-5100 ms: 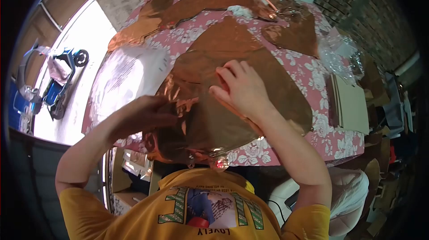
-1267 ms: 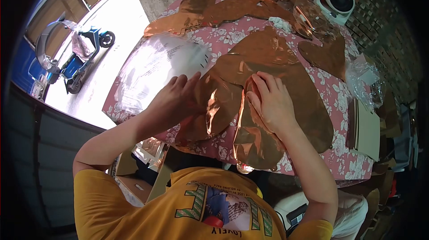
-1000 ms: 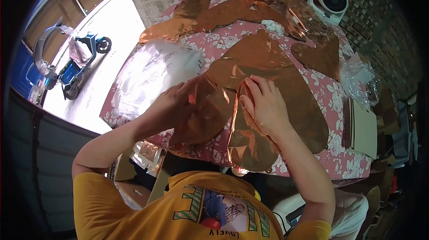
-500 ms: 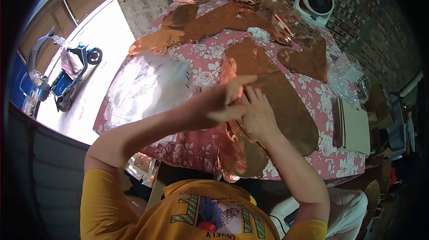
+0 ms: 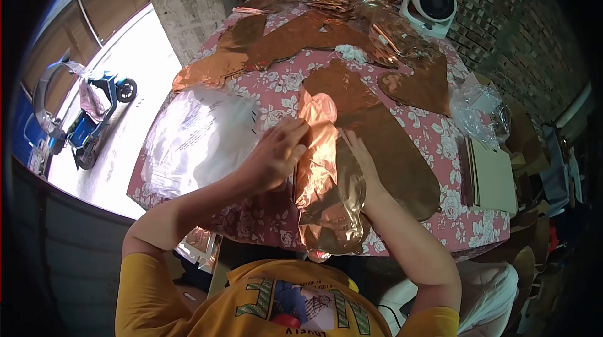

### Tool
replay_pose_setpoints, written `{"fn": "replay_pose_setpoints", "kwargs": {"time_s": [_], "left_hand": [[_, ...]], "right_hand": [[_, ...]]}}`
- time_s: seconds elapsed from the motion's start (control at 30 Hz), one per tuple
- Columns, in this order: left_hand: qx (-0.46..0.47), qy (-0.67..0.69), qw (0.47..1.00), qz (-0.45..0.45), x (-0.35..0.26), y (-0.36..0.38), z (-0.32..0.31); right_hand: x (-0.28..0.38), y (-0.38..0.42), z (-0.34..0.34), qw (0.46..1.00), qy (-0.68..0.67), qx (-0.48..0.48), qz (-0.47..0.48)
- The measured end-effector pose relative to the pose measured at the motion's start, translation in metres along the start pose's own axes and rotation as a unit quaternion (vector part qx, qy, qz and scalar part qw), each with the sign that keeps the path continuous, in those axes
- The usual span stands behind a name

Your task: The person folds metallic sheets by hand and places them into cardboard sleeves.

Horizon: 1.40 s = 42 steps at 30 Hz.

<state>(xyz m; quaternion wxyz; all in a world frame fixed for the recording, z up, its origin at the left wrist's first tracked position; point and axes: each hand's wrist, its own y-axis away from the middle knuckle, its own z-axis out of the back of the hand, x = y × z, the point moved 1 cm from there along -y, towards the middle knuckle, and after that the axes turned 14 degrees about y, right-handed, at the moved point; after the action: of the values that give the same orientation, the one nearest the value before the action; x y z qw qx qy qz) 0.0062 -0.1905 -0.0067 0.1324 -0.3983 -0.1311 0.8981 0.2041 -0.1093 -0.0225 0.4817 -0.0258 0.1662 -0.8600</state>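
A flat, copper-coloured foil balloon (image 5: 402, 161) lies on the flowered tablecloth in front of me. Its left part is folded over into a shiny, creased strip (image 5: 319, 161). My left hand (image 5: 281, 152) is at the left edge of this strip, fingers bent and closed on the foil there. Just right of the strip, my right hand (image 5: 364, 158) lies on the foil with its fingers stretched out and fairly flat. The underside of the fold is hidden.
Clear plastic bags (image 5: 198, 139) lie to the left. More copper foil pieces (image 5: 286, 42) spread along the back, near a white fan (image 5: 433, 7). Crumpled clear wrap (image 5: 480, 114) and a stack of cardboard sheets (image 5: 493, 177) are at the right. Outside stands a blue scooter (image 5: 94, 114).
My left hand has moved left and down, away from my right hand, to the strip's left edge. The folded foil now shows brightly between my hands. The view has shifted slightly.
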Motion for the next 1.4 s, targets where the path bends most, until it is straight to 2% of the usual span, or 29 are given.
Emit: {"fn": "replay_pose_setpoints", "kwargs": {"time_s": [0.07,0.13,0.17,0.27,0.33,0.37,0.43,0.47,0.5,0.53,0.57,0.6,0.63,0.7,0.8,0.83,0.87,0.9,0.97,1.03,1.07,1.1,1.17,1.2,1.23,1.27,1.3,1.37,1.4], "left_hand": [[-0.004,-0.076,0.996,-0.055,-0.001,0.005,-0.008],[-0.013,-0.090,0.992,-0.089,0.006,0.007,-0.014],[-0.022,-0.106,0.987,-0.121,0.008,0.007,-0.016],[-0.029,-0.087,0.986,-0.136,0.010,0.006,-0.019],[-0.018,-0.086,0.990,-0.110,0.002,0.006,-0.017],[-0.023,-0.097,0.986,-0.130,0.008,0.008,-0.019],[-0.010,-0.151,0.977,-0.148,0.012,0.009,-0.022],[-0.004,-0.174,0.971,-0.164,0.011,0.009,-0.022],[-0.002,-0.172,0.972,-0.161,0.008,0.009,-0.023],[-0.006,-0.184,0.970,-0.161,0.005,0.008,-0.022],[-0.011,-0.196,0.967,-0.160,0.003,0.008,-0.023],[-0.011,-0.195,0.968,-0.159,0.005,0.008,-0.025],[-0.026,-0.189,0.969,-0.155,0.009,0.007,-0.028],[-0.042,-0.182,0.971,-0.152,0.008,0.005,-0.031],[-0.073,-0.151,0.978,-0.125,-0.002,0.004,-0.033],[-0.073,-0.168,0.976,-0.121,-0.003,0.003,-0.034],[-0.074,-0.185,0.973,-0.118,-0.004,0.003,-0.035],[-0.074,-0.185,0.973,-0.118,-0.005,0.003,-0.036],[-0.087,-0.194,0.969,-0.126,-0.008,0.003,-0.036],[-0.073,-0.191,0.973,-0.109,-0.010,0.004,-0.036],[-0.059,-0.187,0.976,-0.091,-0.011,0.004,-0.036],[-0.059,-0.187,0.976,-0.091,-0.012,0.003,-0.036],[-0.056,-0.161,0.984,-0.045,-0.014,0.002,-0.038],[-0.057,-0.161,0.984,-0.046,-0.014,0.001,-0.038],[-0.056,-0.167,0.983,-0.047,-0.013,0.001,-0.039],[-0.056,-0.172,0.982,-0.049,-0.013,0.001,-0.039],[-0.056,-0.172,0.982,-0.050,-0.012,0.001,-0.041],[-0.063,-0.227,0.969,-0.072,-0.012,0.002,-0.043],[-0.063,-0.227,0.969,-0.072,-0.012,0.002,-0.044]], "right_hand": [[0.002,0.000,0.008,0.998,-0.051,0.030,-0.036],[0.002,0.002,0.014,0.996,-0.073,-0.055,-0.005],[0.002,0.002,0.014,0.998,-0.042,-0.056,-0.004],[0.004,0.004,0.007,0.996,-0.077,-0.045,-0.024],[0.001,0.002,-0.008,0.996,-0.021,-0.088,0.014],[-0.002,0.001,-0.012,0.995,-0.064,-0.077,0.013],[0.001,0.002,-0.004,0.985,-0.016,-0.169,0.031],[0.000,0.005,0.001,0.993,-0.099,-0.070,-0.012],[0.000,0.005,-0.013,0.993,-0.101,-0.067,-0.012],[-0.001,0.004,-0.033,0.926,-0.370,-0.056,-0.051],[-0.003,0.006,-0.052,0.786,-0.610,-0.041,-0.087],[-0.001,0.006,-0.050,0.723,-0.678,-0.030,-0.129],[-0.003,0.008,-0.055,0.723,-0.678,-0.029,-0.129],[-0.015,0.015,-0.083,0.583,-0.796,0.037,-0.157],[-0.027,0.024,-0.117,0.331,-0.915,0.133,-0.187],[-0.005,0.012,-0.074,0.294,-0.939,0.085,-0.156],[0.004,0.003,-0.081,0.709,-0.692,-0.010,-0.135],[0.012,-0.005,-0.076,0.952,-0.277,-0.103,-0.081],[0.008,-0.001,-0.062,0.966,-0.232,-0.102,-0.053],[0.016,-0.012,-0.060,0.893,-0.436,-0.045,-0.098],[0.012,-0.005,-0.051,0.990,-0.105,-0.073,-0.055],[0.005,0.003,-0.050,0.990,-0.105,-0.073,-0.055],[-0.013,0.018,-0.055,0.989,-0.136,0.032,-0.047],[-0.018,0.019,-0.080,0.989,-0.136,0.031,-0.047],[-0.024,0.019,-0.122,0.935,-0.348,0.035,-0.050],[-0.027,0.018,-0.145,0.837,-0.544,0.038,-0.050],[-0.023,0.017,-0.113,0.837,-0.544,0.037,-0.050],[-0.005,0.010,-0.010,0.815,-0.535,0.130,-0.182],[-0.003,0.007,-0.003,0.815,-0.534,0.130,-0.182]]}}
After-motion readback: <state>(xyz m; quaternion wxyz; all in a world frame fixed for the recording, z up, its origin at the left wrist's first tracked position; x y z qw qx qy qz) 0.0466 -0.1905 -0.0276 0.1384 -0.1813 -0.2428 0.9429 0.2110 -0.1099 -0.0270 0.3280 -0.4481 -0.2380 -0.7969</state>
